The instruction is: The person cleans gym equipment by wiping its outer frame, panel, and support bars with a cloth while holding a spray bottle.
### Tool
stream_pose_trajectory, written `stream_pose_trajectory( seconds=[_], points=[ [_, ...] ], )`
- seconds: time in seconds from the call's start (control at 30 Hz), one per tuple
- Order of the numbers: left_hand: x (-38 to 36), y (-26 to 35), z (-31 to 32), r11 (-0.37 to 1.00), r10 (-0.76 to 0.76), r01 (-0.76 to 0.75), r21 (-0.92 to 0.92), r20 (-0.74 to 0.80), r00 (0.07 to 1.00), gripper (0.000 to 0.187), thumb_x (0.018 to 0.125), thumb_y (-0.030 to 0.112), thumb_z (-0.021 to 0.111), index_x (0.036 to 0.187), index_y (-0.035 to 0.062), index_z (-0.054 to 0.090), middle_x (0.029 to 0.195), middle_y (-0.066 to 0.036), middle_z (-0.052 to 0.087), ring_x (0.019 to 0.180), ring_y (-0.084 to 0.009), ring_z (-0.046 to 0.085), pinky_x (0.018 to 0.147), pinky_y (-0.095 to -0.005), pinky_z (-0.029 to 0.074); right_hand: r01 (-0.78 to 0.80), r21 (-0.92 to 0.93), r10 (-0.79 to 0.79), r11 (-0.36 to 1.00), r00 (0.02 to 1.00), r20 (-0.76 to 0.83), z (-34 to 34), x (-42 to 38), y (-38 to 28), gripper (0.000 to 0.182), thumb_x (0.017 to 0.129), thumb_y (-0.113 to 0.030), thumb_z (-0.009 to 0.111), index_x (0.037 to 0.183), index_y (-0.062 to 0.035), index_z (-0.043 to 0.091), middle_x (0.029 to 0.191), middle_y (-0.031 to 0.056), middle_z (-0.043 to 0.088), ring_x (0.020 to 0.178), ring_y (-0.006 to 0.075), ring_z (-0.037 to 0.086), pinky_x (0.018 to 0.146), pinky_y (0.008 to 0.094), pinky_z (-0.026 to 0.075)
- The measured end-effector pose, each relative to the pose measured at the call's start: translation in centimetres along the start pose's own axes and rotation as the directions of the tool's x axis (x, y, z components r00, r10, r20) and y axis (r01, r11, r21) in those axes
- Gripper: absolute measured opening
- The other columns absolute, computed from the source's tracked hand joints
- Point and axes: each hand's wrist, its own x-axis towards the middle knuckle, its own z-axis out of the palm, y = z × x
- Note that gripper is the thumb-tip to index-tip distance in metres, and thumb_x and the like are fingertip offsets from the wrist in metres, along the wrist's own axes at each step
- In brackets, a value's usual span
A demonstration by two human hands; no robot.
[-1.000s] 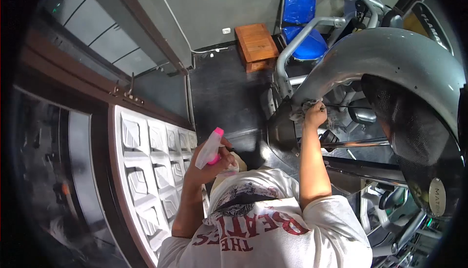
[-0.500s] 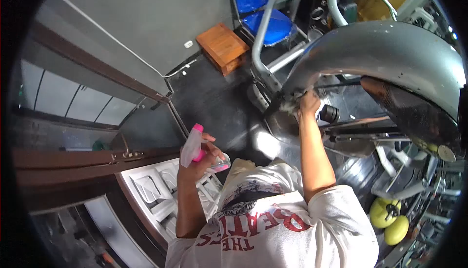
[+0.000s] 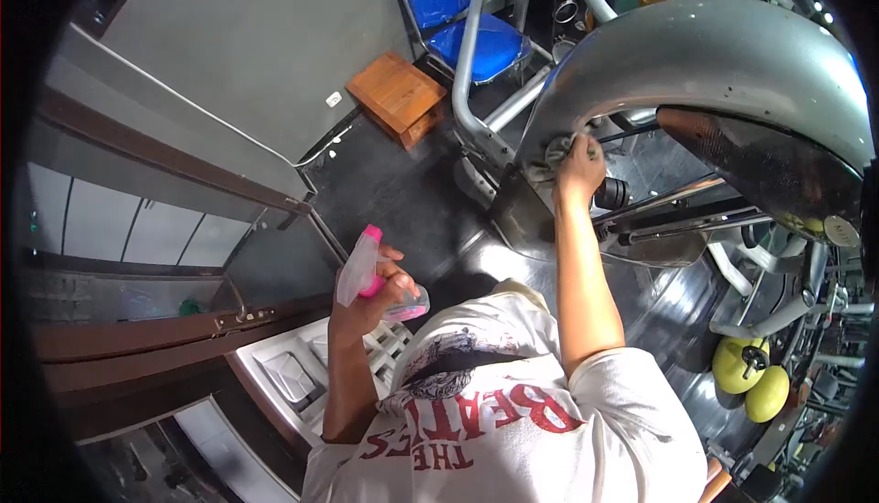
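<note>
My left hand (image 3: 374,300) is wrapped round a spray bottle (image 3: 359,270) with a pink nozzle and a clear body, held tilted at the left. Out to the right, my right hand (image 3: 580,170) grips a greyish cloth (image 3: 555,151). The cloth is pressed against the lower part of a gym machine's grey curved frame (image 3: 705,50), near its inner edge. Just below the hand sits a black cylindrical part (image 3: 612,194) of the machine. The fingertips of my right hand are partly hidden in the cloth.
A blue chair (image 3: 481,45) and a small wooden step box (image 3: 397,96) stand by the grey wall. A white plastic piece (image 3: 284,370) lies close on my left, beside a brown door frame (image 3: 137,334). Yellow round weights (image 3: 743,366) are at the right.
My right hand and the cloth have shifted slightly up along the machine's frame. The view has moved a little to the right. My left hand still holds the spray bottle.
</note>
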Motion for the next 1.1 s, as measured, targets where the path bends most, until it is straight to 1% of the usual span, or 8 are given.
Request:
stream_pose_trajectory(
  seconds=[0.07, 0.2, 0.33, 0.47, 0.67, 0.83, 0.93, 1.1],
  points=[
    [0.2, 0.2, 0.1, 0.998, 0.018, -0.020, 0.064, 0.028, 0.999, 0.032, 0.092, 0.012, 0.071, 0.116, -0.0027, 0.056, 0.079, -0.010, 0.074, 0.064, -0.0103, 0.061, 0.064, -0.0284, 0.050, 0.102, 0.097, -0.095, 0.990, 0.993, -0.072, 0.0, -1.3, -3.2, 0.037, 0.096, -0.030, 0.060, 0.095, 0.0065, 0.070, 0.083, 0.0190, 0.072, 0.074, 0.0230, 0.064, 0.074, 0.0381, 0.051],
    [0.3, 0.6, 0.0, 0.999, 0.035, -0.034, -0.028, 0.020, 0.999, 0.032, 0.091, 0.009, 0.072, 0.116, -0.0027, 0.057, 0.078, -0.010, 0.074, 0.066, -0.0108, 0.063, 0.064, -0.0290, 0.051, -0.007, -0.310, -0.014, 0.951, 0.998, -0.067, 0.3, -2.1, 5.5, 0.034, 0.096, -0.028, 0.059, 0.099, 0.0040, 0.072, 0.096, 0.0282, 0.072, 0.091, 0.0442, 0.070, 0.081, 0.0471, 0.052],
    [-1.0, 1.2, -0.5, 0.995, -0.054, 0.053, -0.087, -0.005, 0.999, 0.032, 0.089, 0.004, 0.073, 0.116, -0.0030, 0.057, 0.077, -0.008, 0.072, 0.071, -0.0135, 0.068, 0.066, -0.0302, 0.053, 0.004, -0.107, -0.016, 0.994, 0.994, -0.111, 1.1, -0.2, 6.0, 0.035, 0.093, -0.028, 0.058, 0.098, 0.0027, 0.073, 0.094, 0.0246, 0.073, 0.088, 0.0388, 0.070, 0.082, 0.0431, 0.052],
    [-0.6, -0.1, -1.0, 0.987, -0.067, 0.067, -0.144, 0.001, 0.998, 0.032, 0.089, 0.002, 0.073, 0.117, -0.0030, 0.057, 0.078, -0.007, 0.069, 0.073, -0.0166, 0.071, 0.067, -0.0321, 0.055, 0.134, 0.015, -0.132, 0.991, 0.986, -0.105, -0.2, -0.5, -3.6, 0.032, 0.095, -0.026, 0.061, 0.099, 0.0037, 0.072, 0.093, 0.0240, 0.073, 0.087, 0.0351, 0.071, 0.081, 0.0419, 0.052],
    [0.0, -0.1, -1.2, 0.990, -0.019, 0.025, -0.137, 0.049, 0.999, 0.035, 0.089, 0.001, 0.073, 0.119, -0.0036, 0.057, 0.077, -0.006, 0.068, 0.075, -0.0178, 0.072, 0.069, -0.0331, 0.056, 0.057, -0.255, -0.084, 0.965, 0.992, -0.097, 1.0, -0.1, 9.2, 0.032, 0.095, -0.026, 0.061, 0.098, 0.0044, 0.071, 0.089, 0.0236, 0.073, 0.082, 0.0386, 0.070, 0.077, 0.0432, 0.052],
    [1.0, -0.8, -1.7, 0.992, -0.013, 0.019, -0.127, 0.050, 0.999, 0.034, 0.089, 0.000, 0.070, 0.120, -0.0033, 0.056, 0.078, -0.006, 0.069, 0.075, -0.0175, 0.072, 0.071, -0.0337, 0.057, 0.129, 0.128, -0.113, 0.983, 0.986, -0.125, 0.7, -2.0, -2.8, 0.027, 0.099, -0.021, 0.063, 0.102, 0.0052, 0.067, 0.077, 0.0112, 0.067, 0.070, 0.0193, 0.062, 0.067, 0.0333, 0.049],
    [1.2, -0.9, -1.8, 0.995, -0.078, 0.083, -0.064, 0.068, 0.995, 0.033, 0.089, 0.000, 0.068, 0.119, -0.0029, 0.056, 0.079, -0.007, 0.070, 0.074, -0.0167, 0.071, 0.071, -0.0335, 0.056, 0.280, 0.015, -0.273, 0.960, 0.946, -0.176, 1.0, -4.1, -5.4, 0.026, 0.101, -0.020, 0.062, 0.106, 0.0053, 0.065, 0.078, 0.0119, 0.067, 0.070, 0.0194, 0.061, 0.067, 0.0328, 0.049],
    [1.7, -0.1, -1.4, 0.996, -0.001, 0.013, -0.088, 0.136, 0.991, 0.030, 0.089, 0.002, 0.068, 0.117, -0.0025, 0.057, 0.082, -0.009, 0.072, 0.070, -0.0130, 0.066, 0.069, -0.0296, 0.053, 0.047, -0.223, -0.078, 0.974, 0.988, -0.132, 1.4, -2.3, 8.9, 0.027, 0.099, -0.022, 0.058, 0.100, 0.0037, 0.066, 0.082, 0.0166, 0.071, 0.074, 0.0278, 0.064, 0.073, 0.0399, 0.050]
  ],
)
